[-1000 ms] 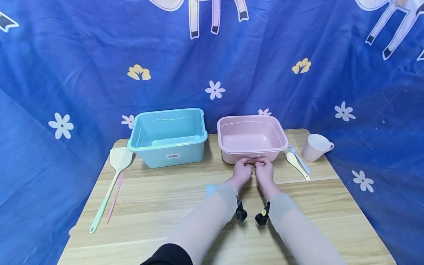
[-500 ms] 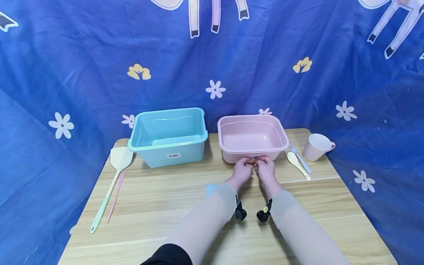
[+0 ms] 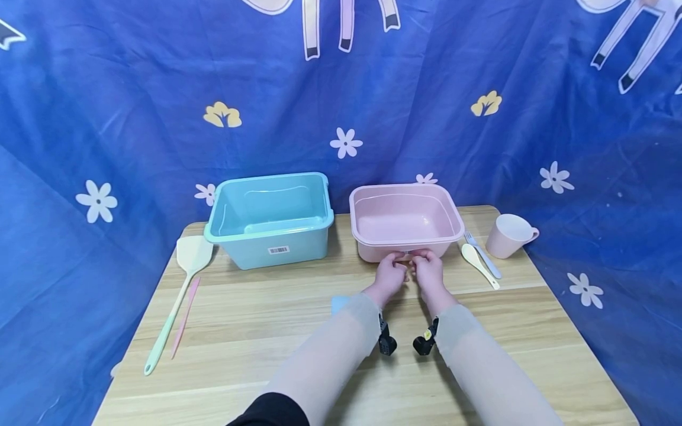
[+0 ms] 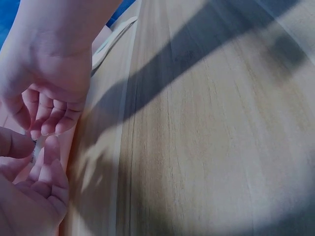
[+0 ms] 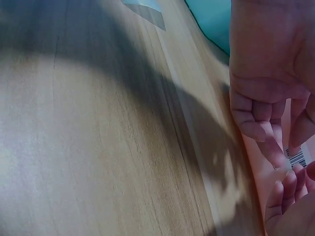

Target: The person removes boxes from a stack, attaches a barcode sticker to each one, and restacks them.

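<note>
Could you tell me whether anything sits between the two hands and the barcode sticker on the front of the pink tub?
Nothing visible does. The left hand and right hand are already at the barcode sticker on the pink tub, fingertips on it.

We seem to be in a makeshift recording corner at home: a blue cartoon-print cloth [image 3: 426,118] hangs as a backdrop behind and around a small wooden table [image 3: 266,331], whose far edge carries plastic tubs [image 3: 269,236], a cup [image 3: 507,236] and kitchen utensils [image 3: 181,296].
</note>
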Motion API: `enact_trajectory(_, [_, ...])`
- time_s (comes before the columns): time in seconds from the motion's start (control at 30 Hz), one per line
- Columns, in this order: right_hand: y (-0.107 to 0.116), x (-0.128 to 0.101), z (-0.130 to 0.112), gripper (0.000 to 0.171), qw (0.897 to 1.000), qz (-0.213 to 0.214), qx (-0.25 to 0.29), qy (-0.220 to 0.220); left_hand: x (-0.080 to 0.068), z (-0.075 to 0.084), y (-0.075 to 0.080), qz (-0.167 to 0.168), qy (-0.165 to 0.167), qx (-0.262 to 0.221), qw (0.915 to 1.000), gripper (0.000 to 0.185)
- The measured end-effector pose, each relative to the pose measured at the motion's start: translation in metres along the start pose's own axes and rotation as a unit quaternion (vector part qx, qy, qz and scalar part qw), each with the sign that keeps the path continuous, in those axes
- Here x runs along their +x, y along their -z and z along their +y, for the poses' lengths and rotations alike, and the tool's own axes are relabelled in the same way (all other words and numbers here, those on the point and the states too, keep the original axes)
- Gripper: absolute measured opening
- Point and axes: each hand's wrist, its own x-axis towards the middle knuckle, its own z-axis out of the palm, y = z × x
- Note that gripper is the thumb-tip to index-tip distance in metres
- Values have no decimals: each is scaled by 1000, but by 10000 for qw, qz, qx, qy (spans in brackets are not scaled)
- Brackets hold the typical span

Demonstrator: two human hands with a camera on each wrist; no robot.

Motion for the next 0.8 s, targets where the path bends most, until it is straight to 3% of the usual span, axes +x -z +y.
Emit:
enact_trajectory(0.57, [1,0,6,21,9999,-152,-59,-50,-1,3,2,224,192,124,9995,45])
enact_trajectory(0.8, [-1,0,4,27,9990,-434,62,-54,1,3,5,71,110,-105,9999,49])
